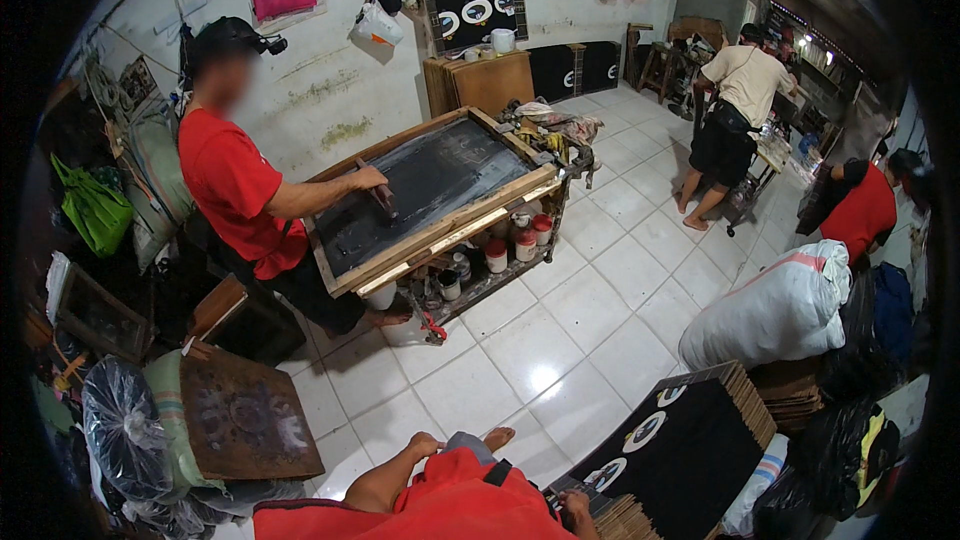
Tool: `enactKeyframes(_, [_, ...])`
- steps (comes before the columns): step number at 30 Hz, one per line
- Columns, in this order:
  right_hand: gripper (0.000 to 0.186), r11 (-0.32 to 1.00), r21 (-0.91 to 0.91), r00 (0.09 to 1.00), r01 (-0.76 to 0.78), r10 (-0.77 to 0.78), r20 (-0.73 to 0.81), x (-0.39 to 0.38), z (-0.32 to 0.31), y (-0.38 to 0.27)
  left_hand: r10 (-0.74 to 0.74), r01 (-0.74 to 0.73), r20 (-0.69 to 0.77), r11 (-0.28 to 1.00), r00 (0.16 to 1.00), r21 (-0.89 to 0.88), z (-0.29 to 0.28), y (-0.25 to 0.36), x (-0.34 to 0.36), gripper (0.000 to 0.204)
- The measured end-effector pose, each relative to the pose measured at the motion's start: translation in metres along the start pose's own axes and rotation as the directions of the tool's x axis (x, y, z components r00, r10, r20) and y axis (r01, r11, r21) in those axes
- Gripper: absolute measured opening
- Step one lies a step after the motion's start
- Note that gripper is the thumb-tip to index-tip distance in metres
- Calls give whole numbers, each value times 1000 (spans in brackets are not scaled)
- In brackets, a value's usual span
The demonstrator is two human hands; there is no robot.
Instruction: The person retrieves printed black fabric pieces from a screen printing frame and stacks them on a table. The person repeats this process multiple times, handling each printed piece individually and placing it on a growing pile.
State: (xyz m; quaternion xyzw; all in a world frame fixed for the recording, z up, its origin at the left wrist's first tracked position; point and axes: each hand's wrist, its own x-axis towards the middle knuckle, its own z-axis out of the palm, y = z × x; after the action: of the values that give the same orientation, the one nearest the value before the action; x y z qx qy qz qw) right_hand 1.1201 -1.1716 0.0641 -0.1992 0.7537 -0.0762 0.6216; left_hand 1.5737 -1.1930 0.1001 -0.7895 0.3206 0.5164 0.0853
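Black oval-printed cloth lies beside our right grip; whether that or our left grip is clenched, we cannot tell. White square floor tiles spread beyond.

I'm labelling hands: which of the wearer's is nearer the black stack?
The right hand, at the left edge of the stack; the left hand is farther left, apart from it.

Blk panel stack: near R of scene, lying abt flat, running diag from near L to far R. Top face blk, mostly plain, w/ 3 wht oval prints in a row along L side; dark figs inside, too small to make out. Brn layered edges visible at far & near ends, slightly uneven. Underside hidden.
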Motion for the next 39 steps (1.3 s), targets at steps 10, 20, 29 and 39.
enactKeyframes(10, [22,998,-62,1000,-7,7,-4,0,5,1,-3,4,12,990,1000,-141,-12,13,-7,41])
enactKeyframes(20, [24,998,-62,1000,3,-2,4,6,8,6,-3,4,12,993,1000,-117,-5,2,-1,42])
enactKeyframes(29, [20,1000,-5,1000,11,-11,-25,-2,4,9,101,-101,-4,994,995,33,6,-14,15,42])
enactKeyframes(39, [18,986,-142,994,89,-97,-49,23,6,25,3,-3,3,995,1000,-95,-9,8,-1,41])
